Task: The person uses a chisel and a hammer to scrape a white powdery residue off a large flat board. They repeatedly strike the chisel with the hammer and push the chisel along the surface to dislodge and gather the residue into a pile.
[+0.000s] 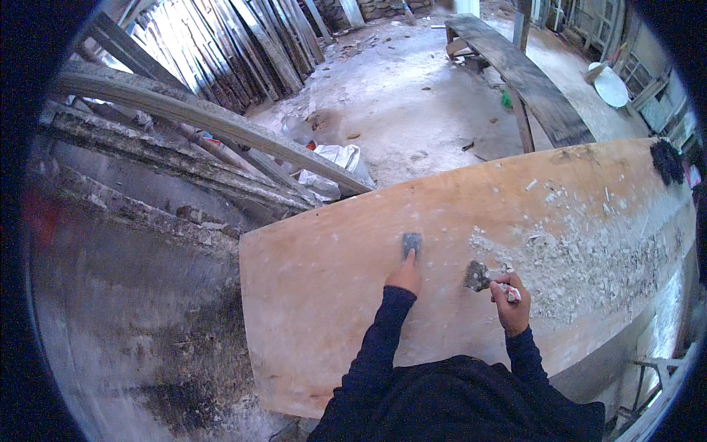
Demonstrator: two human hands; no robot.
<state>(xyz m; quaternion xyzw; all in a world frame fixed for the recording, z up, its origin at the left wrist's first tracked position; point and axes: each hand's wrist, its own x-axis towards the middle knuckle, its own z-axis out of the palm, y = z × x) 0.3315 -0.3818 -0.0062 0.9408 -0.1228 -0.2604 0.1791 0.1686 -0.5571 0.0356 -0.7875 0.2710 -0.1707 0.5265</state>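
Observation:
A wide wooden board (324,317) lies in front of me, pale plaster-like flakes (589,261) strewn over its right half. My left hand (405,277) is closed around a putty knife (412,242), its flat grey blade pointing away from me against the board; the fingers hide its handle. To the right, my right hand (511,309) grips a scraper (477,275) by its red-and-white handle. The scraper's wide dark head is crusted with pale bits and points left, at the near-left edge of the flakes. Whether that head touches the board I cannot tell.
Weathered beams (213,121) slant down to the board's far-left edge, beside a white plastic bag (339,163). Beyond stands a long dark bench (523,70). A black bristly clump (667,162) sits at the board's far-right corner. Planks (243,44) lean at the back.

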